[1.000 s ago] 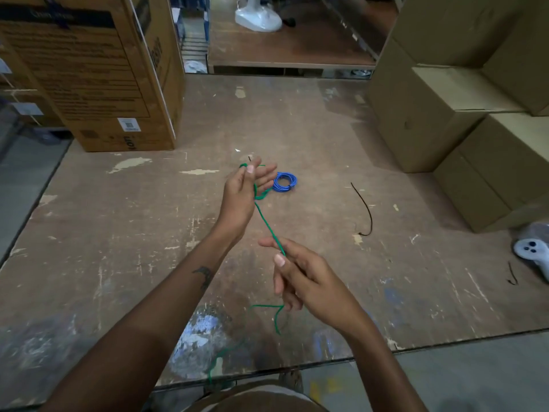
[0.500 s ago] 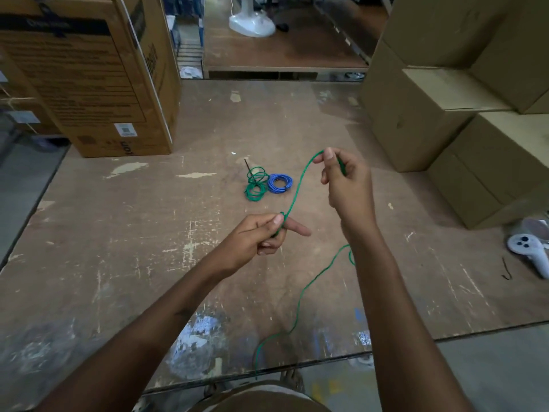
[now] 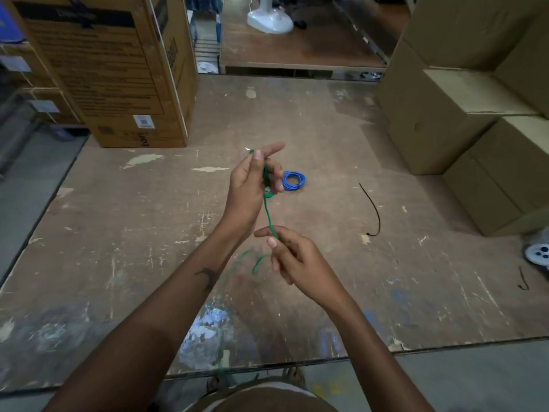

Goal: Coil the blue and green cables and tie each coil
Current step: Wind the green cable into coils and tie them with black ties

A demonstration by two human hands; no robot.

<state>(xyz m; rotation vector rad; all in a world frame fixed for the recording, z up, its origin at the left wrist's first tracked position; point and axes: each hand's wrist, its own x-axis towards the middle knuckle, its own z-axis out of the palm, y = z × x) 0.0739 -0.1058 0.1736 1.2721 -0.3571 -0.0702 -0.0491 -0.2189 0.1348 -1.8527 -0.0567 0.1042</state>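
Observation:
A thin green cable (image 3: pixel 269 214) runs taut between my two hands above a worn wooden platform (image 3: pixel 148 233). My left hand (image 3: pixel 252 185) is raised and grips the cable's upper part, with loops of it gathered in the palm and one end sticking out past the thumb. Lower and nearer, my right hand (image 3: pixel 294 257) pinches the cable between thumb and forefinger. The cable's loose tail (image 3: pixel 257 264) hangs below and trails toward the platform's near edge. A coiled blue cable (image 3: pixel 294 181) lies flat on the platform just right of my left hand.
A tall printed cardboard box (image 3: pixel 113 69) stands at the back left. Plain cardboard boxes (image 3: pixel 463 120) are stacked along the right. Black wire ties (image 3: pixel 372 209) lie on the platform right of the hands. A white game controller (image 3: pixel 537 254) sits at the right edge.
My left hand has risen from mid-platform to the green loops and holds them up. My right hand has dropped from high on the right to a low pinch on the cable.

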